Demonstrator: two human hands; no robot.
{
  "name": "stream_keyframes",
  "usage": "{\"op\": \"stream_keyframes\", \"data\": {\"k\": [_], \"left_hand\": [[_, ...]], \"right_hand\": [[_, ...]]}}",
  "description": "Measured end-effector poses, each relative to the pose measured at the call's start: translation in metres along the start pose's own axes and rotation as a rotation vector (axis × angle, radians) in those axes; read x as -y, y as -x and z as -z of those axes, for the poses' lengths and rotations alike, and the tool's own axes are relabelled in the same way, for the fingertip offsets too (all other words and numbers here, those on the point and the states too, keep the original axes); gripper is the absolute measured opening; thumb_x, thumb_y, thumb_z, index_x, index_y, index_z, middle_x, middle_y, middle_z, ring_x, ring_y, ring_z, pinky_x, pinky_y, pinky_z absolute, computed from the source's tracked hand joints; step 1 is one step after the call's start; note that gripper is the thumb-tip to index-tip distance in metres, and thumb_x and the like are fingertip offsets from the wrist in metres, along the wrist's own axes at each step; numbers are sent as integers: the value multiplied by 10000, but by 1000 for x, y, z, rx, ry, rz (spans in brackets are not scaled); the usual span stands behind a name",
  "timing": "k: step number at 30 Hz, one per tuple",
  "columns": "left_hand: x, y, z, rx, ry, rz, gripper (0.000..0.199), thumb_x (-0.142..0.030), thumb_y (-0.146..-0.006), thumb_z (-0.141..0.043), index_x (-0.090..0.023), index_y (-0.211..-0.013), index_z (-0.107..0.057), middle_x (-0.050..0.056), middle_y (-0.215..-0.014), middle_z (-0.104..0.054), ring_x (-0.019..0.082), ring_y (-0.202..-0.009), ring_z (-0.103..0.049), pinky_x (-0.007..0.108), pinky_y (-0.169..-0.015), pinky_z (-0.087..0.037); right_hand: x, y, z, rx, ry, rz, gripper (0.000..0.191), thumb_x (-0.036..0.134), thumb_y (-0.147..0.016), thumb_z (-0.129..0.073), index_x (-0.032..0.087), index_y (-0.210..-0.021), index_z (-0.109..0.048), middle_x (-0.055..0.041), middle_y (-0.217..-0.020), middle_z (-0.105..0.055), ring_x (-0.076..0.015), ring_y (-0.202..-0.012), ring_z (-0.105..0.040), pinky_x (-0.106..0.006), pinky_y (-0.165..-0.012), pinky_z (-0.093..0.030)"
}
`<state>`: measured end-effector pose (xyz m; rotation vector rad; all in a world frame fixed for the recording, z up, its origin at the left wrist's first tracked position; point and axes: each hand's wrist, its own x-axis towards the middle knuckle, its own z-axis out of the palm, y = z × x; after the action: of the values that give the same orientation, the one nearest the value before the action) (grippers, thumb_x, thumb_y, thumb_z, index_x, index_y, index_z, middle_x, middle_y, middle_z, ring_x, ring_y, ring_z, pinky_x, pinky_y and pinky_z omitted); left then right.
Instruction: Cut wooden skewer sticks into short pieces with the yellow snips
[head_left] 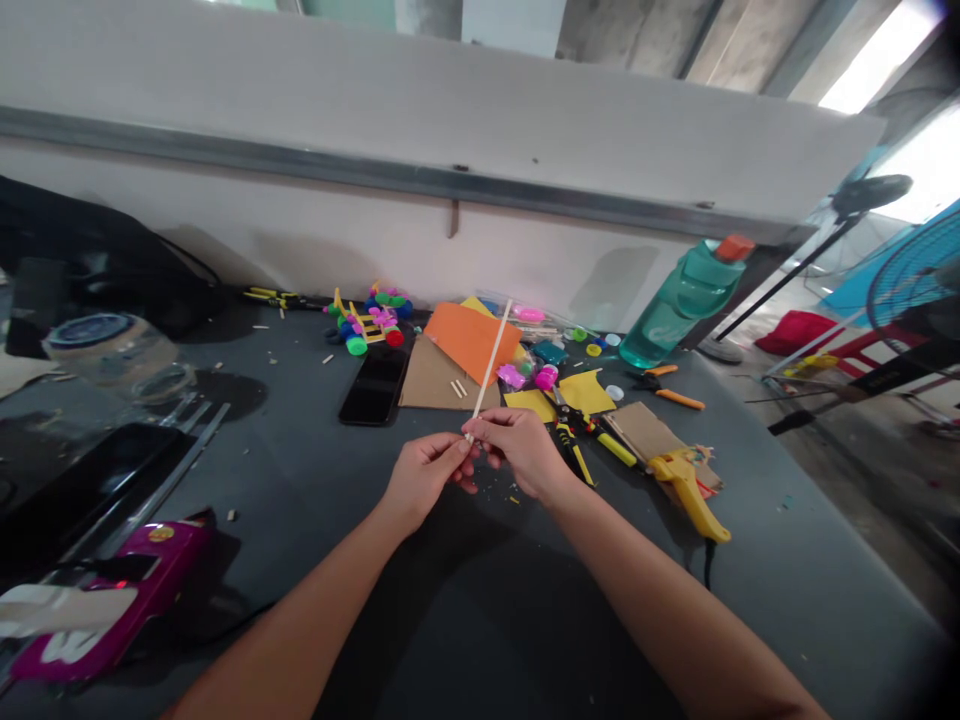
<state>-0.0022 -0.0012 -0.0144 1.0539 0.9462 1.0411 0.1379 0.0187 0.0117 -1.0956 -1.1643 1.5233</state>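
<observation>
A thin, pale wooden stick [493, 355] slants up and away from my fingertips over the dark table. My right hand [523, 452] pinches it near its lower end. Thumb and fingers of my left hand [429, 474] close on that same end, touching the right fingertips; the very tip is mostly hidden between them. Behind the stick lie an orange sheet [461, 335] and a piece of cardboard [427, 378] with short stick pieces [458, 388] on it. Tiny scraps are scattered just below my right hand.
Right of my hands are pliers [574, 440], a yellow glue gun [686, 490], orange-handled cutters [675, 394] and a teal bottle [679, 305]. Leftward sit a black phone [371, 385], colourful small models [367, 325], a clear jar [120, 360] and a purple device [142, 590].
</observation>
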Motion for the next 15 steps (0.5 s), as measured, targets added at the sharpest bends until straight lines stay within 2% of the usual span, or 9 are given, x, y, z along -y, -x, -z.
{"op": "stream_keyframes", "data": {"k": [5, 11, 15], "left_hand": [[5, 0, 1, 88, 112, -39, 237, -322, -744, -636, -116, -856, -670, 23, -670, -595, 104, -580, -514, 303, -560, -549], [3, 1, 1, -30, -53, -100, 196, -316, -742, -636, -124, -770, -668, 2, -601, -586, 102, -539, -525, 256, -530, -525], [1, 4, 1, -62, -184, -179, 187, -315, -774, -595, -142, -766, -666, 4, -623, -596, 113, -568, -558, 244, -553, -514]], "right_hand": [[5, 1, 0, -28, -93, -50, 219, 327, -602, -725, 125, -665, -672, 13, -506, -554, -52, -430, -396, -155, -343, -278], [1, 2, -3, 1, -112, -16, 205, 321, -626, -711, 125, -641, -655, 29, -484, -527, -35, -392, -354, -164, -341, -228], [0, 5, -8, -50, -58, 50, 209, 337, -627, -713, 142, -618, -638, 37, -487, -521, -33, -370, -333, -177, -332, -216]]}}
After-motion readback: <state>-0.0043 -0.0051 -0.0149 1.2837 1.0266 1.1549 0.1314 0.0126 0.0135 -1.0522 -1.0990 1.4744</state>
